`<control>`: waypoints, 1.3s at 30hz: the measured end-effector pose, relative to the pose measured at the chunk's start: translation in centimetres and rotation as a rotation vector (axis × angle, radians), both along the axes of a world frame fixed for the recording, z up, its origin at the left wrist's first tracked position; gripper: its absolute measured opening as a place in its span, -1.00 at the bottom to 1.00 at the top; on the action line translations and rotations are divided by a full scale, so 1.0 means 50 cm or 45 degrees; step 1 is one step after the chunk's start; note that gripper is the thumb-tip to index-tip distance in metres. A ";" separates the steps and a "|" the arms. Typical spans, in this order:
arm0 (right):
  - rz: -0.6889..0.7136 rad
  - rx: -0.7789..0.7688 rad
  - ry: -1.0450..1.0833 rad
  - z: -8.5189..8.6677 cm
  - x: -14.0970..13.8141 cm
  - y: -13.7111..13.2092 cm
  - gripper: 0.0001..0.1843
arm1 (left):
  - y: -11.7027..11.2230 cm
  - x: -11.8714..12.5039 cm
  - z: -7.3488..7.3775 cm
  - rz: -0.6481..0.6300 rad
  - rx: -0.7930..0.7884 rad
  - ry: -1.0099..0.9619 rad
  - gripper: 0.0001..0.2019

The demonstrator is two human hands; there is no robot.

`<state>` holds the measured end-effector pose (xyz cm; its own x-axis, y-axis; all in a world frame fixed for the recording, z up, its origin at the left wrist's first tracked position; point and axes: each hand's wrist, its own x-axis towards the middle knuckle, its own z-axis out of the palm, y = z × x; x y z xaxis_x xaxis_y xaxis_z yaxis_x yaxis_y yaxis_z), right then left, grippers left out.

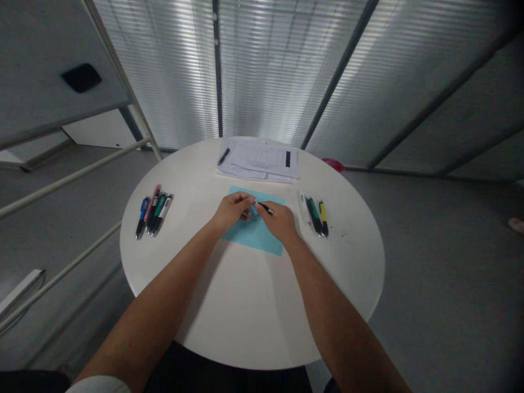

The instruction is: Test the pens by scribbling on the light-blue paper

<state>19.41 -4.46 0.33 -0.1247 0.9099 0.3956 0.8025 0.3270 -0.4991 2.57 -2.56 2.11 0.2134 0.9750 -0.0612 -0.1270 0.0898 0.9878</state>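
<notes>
Both hands meet above a light blue sheet of paper [256, 241] in the middle of the round white table. My right hand [282, 221] is closed around a dark pen [265, 207], whose tip end points toward the left hand. My left hand [232, 212] has its thumb and fingers pinched together at that end of the pen. What lies between the left fingertips is too small to make out. To the right of the sheet lie several pens [314, 217], among them green and yellow ones. Another group of pens [154, 212] lies to the left.
A stack of printed papers [257, 161] with a black pen [224, 156] on it sits at the table's [245, 305] far side. Behind stands a glass partition with blinds [266, 71]. A white metal frame [77, 177] rises at the left. Something pink [334, 164] shows beyond the table.
</notes>
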 end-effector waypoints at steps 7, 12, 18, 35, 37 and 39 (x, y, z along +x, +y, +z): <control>-0.009 -0.027 0.000 0.000 -0.001 0.000 -0.60 | 0.003 -0.002 -0.007 -0.010 0.057 0.089 -0.83; -0.001 -0.024 -0.010 0.002 -0.002 0.000 -0.59 | 0.004 -0.001 -0.009 -0.001 0.029 0.084 -0.84; 0.005 -0.018 0.002 0.003 -0.003 -0.001 -0.64 | 0.002 -0.001 -0.007 -0.006 0.021 0.092 -0.82; 0.074 0.007 0.117 -0.009 0.000 0.008 -0.71 | 0.002 -0.006 -0.008 -0.039 0.056 0.071 -0.69; 0.078 0.018 0.096 -0.010 0.002 0.010 -0.71 | 0.003 -0.007 -0.008 -0.041 0.058 0.087 -0.67; 0.082 0.024 0.081 -0.010 0.003 0.010 -0.71 | 0.003 -0.007 -0.008 -0.040 0.061 0.109 -0.68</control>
<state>19.56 -3.98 -0.19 -0.1564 0.8932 0.4216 0.7465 0.3864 -0.5418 2.23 -2.40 1.69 0.2395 0.9703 -0.0342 -0.0396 0.0449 0.9982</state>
